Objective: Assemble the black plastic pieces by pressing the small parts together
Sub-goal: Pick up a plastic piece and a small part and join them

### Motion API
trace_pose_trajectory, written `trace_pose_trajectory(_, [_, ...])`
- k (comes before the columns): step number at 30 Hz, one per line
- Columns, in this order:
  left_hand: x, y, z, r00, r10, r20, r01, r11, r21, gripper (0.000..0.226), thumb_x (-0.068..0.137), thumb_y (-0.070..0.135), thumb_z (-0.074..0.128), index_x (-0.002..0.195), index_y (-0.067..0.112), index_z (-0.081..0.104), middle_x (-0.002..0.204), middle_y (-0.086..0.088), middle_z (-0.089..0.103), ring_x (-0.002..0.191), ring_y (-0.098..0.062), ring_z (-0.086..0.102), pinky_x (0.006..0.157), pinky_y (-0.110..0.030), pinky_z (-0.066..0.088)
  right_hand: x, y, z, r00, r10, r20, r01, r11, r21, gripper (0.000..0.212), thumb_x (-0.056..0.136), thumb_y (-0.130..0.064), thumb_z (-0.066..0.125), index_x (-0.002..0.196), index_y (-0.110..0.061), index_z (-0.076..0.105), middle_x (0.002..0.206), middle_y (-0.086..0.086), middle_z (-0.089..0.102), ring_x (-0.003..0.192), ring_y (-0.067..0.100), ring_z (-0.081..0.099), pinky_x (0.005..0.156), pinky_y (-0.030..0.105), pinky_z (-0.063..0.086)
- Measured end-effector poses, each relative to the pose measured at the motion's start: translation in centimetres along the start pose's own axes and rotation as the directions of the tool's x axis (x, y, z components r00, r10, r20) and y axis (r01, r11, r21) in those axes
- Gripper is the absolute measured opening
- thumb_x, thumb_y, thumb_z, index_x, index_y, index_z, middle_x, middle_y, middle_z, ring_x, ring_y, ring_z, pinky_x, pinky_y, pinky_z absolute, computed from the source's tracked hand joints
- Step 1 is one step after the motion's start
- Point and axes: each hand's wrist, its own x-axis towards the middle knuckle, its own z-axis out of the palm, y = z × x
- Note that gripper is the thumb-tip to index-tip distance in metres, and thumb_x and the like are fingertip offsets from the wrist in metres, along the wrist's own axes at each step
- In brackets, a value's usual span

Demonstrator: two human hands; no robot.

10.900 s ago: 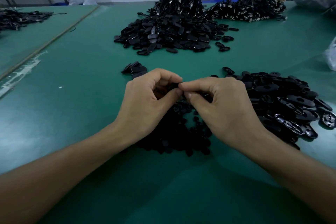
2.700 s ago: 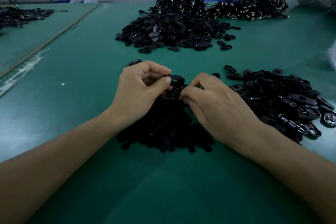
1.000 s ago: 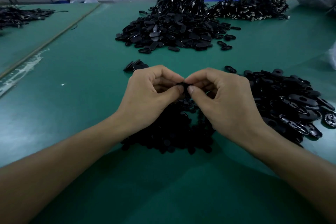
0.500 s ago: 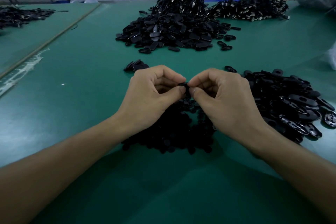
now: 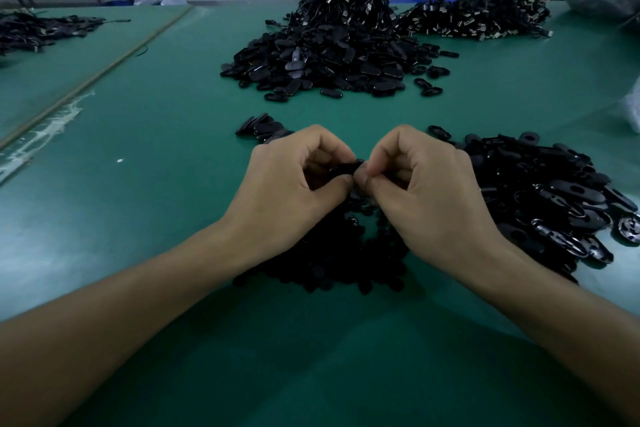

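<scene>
Green counter carrying a far heap of black parts at 12 o'clock, a pile of oval shells at 3 o'clock of the hands, and a pile of small parts beneath them toward 6 o'clock. Likely faults: a small part pressed in askew would jam or fail to seat, since the joint is hidden behind the fingertips and must be judged by feel; uneven thumb pressure could flick the work out of the pinch, and once dropped into the loose stock below it would be hard to tell from unassembled parts. Both hands are closed: the left hand and the right hand each pinch, between thumb and forefinger, the one black plastic piece. It lies between them, at 3 o'clock of the left and 9 o'clock of the right, over the pile of small parts; whether its parts have fully met cannot be told
</scene>
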Motion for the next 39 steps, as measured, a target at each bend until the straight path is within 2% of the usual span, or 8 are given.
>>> trace_pose_trajectory(6, [0.0, 0.0, 0.0, 1.000, 0.026, -0.017, -0.025, 0.999, 0.037, 0.023, 0.083, 0.004, 0.077, 0.095, 0.022, 0.069, 0.084, 0.013, 0.073, 0.078, 0.000, 0.070, 0.073, -0.011, 0.052, 0.0, -0.3, -0.5, 0.998, -0.034, 0.049, 0.034, 0.999, -0.006, 0.023, 0.087, -0.008, 0.071, 0.080, -0.028, 0.062, 0.074, -0.012, 0.070, 0.074, 0.005, 0.068, 0.067, 0.027, 0.056])
trace_pose_trajectory(12, [0.1, -0.1, -0.2, 1.000, -0.007, 0.002, 0.007, 0.999, -0.041, 0.024, 0.081, 0.005, 0.079, 0.094, 0.022, 0.068, 0.086, 0.009, 0.075, 0.080, -0.004, 0.071, 0.076, -0.021, 0.055, 0.2, -0.1, -0.6, 0.993, -0.115, 0.009, 0.115, 0.990, -0.081, 0.013, 0.086, -0.014, 0.076, 0.091, -0.023, 0.069, 0.082, -0.018, 0.065, 0.079, 0.001, 0.062, 0.069, 0.008, 0.045])
trace_pose_trajectory(15, [0.1, -0.1, -0.3, 0.995, -0.081, 0.057, 0.089, 0.984, -0.153, 0.027, 0.078, 0.012, 0.079, 0.095, 0.028, 0.065, 0.087, 0.005, 0.077, 0.079, -0.016, 0.073, 0.076, -0.028, 0.058, 0.5, 0.3, -0.9, 0.996, -0.085, 0.033, 0.087, 0.995, -0.055, 0.016, 0.088, -0.017, 0.075, 0.097, -0.029, 0.070, 0.088, -0.021, 0.066, 0.084, -0.003, 0.063, 0.073, 0.004, 0.043])
trace_pose_trajectory(17, [0.2, -0.1, -0.4, 0.989, -0.112, 0.095, 0.130, 0.972, -0.198, 0.029, 0.080, 0.007, 0.080, 0.096, 0.026, 0.064, 0.086, 0.007, 0.078, 0.077, -0.023, 0.073, 0.076, -0.033, 0.058, 0.7, 0.6, -1.0, 0.996, -0.036, 0.087, 0.033, 0.999, 0.040, 0.020, 0.089, -0.015, 0.074, 0.091, -0.035, 0.069, 0.082, -0.021, 0.071, 0.082, -0.006, 0.066, 0.074, 0.007, 0.047])
trace_pose_trajectory(25, [0.5, -0.3, -0.5, 0.975, -0.198, 0.098, 0.219, 0.924, -0.314, 0.022, 0.076, 0.002, 0.083, 0.087, 0.016, 0.071, 0.083, -0.010, 0.077, 0.073, -0.015, 0.071, 0.074, -0.028, 0.059, 1.0, 1.1, -1.2, 0.988, 0.038, 0.146, -0.060, 0.987, 0.147, 0.015, 0.086, -0.020, 0.077, 0.085, -0.033, 0.070, 0.075, -0.016, 0.072, 0.071, 0.003, 0.068, 0.067, 0.017, 0.051])
trace_pose_trajectory(28, [0.5, -0.3, -0.6, 0.970, -0.219, 0.110, 0.244, 0.907, -0.343, 0.021, 0.076, 0.000, 0.082, 0.089, 0.013, 0.073, 0.085, -0.012, 0.077, 0.073, -0.013, 0.072, 0.074, -0.022, 0.059, 1.0, 1.2, -1.2, 0.987, 0.057, 0.147, -0.080, 0.985, 0.154, 0.013, 0.085, -0.021, 0.077, 0.083, -0.031, 0.070, 0.073, -0.016, 0.072, 0.067, 0.001, 0.067, 0.064, 0.015, 0.049])
trace_pose_trajectory(33, [0.5, -0.2, -0.6, 0.971, -0.216, 0.106, 0.239, 0.918, -0.316, 0.019, 0.076, 0.002, 0.082, 0.088, 0.015, 0.074, 0.085, -0.012, 0.077, 0.075, -0.016, 0.073, 0.077, -0.029, 0.061, 1.1, 1.0, -1.3, 0.987, 0.077, 0.144, -0.095, 0.987, 0.126, 0.013, 0.083, -0.018, 0.078, 0.080, -0.028, 0.071, 0.072, -0.013, 0.073, 0.066, 0.004, 0.068, 0.064, 0.021, 0.055])
trace_pose_trajectory(39, [0.5, -0.3, -0.6, 0.972, -0.206, 0.113, 0.230, 0.933, -0.277, 0.020, 0.075, 0.003, 0.084, 0.084, 0.019, 0.075, 0.081, -0.006, 0.078, 0.072, -0.014, 0.073, 0.075, -0.027, 0.062, 1.0, 0.6, -1.2, 0.985, 0.109, 0.136, -0.119, 0.991, 0.068, 0.012, 0.081, -0.021, 0.077, 0.074, -0.028, 0.069, 0.071, -0.016, 0.071, 0.062, 0.003, 0.065, 0.061, 0.022, 0.056])
